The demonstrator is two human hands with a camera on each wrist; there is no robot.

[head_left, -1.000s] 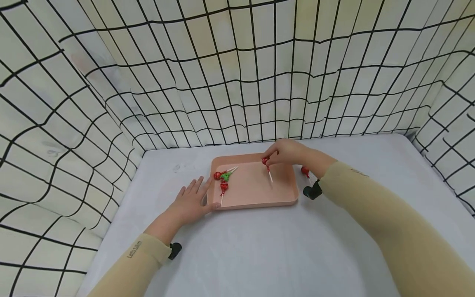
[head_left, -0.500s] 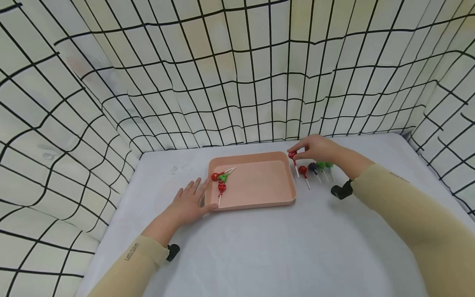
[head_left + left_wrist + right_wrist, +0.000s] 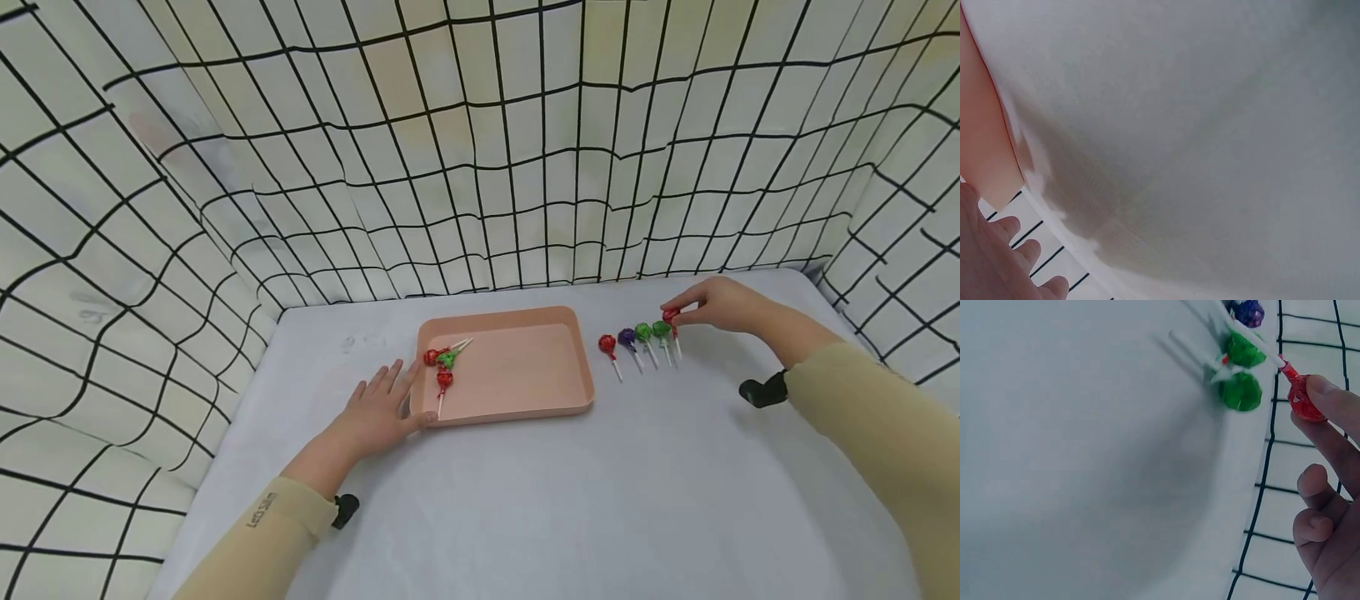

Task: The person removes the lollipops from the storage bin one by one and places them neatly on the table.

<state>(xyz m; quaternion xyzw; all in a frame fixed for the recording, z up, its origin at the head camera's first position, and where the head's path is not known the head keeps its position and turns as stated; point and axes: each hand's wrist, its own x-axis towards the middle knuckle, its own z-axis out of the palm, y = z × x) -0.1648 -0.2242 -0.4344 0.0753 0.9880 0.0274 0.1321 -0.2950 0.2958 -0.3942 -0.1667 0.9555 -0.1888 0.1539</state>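
My right hand (image 3: 723, 304) pinches a red lollipop (image 3: 1307, 400) by its wrapped head between thumb and forefinger, the white stick pointing away from the hand. It is at the right end of a row on the table: a red lollipop (image 3: 607, 343), a purple lollipop (image 3: 627, 337) and two green ones, the nearer being a green lollipop (image 3: 661, 329). My left hand (image 3: 382, 412) lies with spread fingers against the left edge of a pink tray (image 3: 525, 367), thumb at its front corner. Inside the tray's left side lie two red lollipops (image 3: 445, 378) and a green lollipop (image 3: 447, 359).
A white cloth covers the table (image 3: 510, 508). Behind and on both sides stand pale walls with a black grid (image 3: 525, 183). The tray's wall (image 3: 988, 125) shows close beside the left hand in the left wrist view.
My right hand has carried the red lollipop from over the tray's right side, rightward past the row to its far end. The row has come into full view. The left hand has stayed at the tray.
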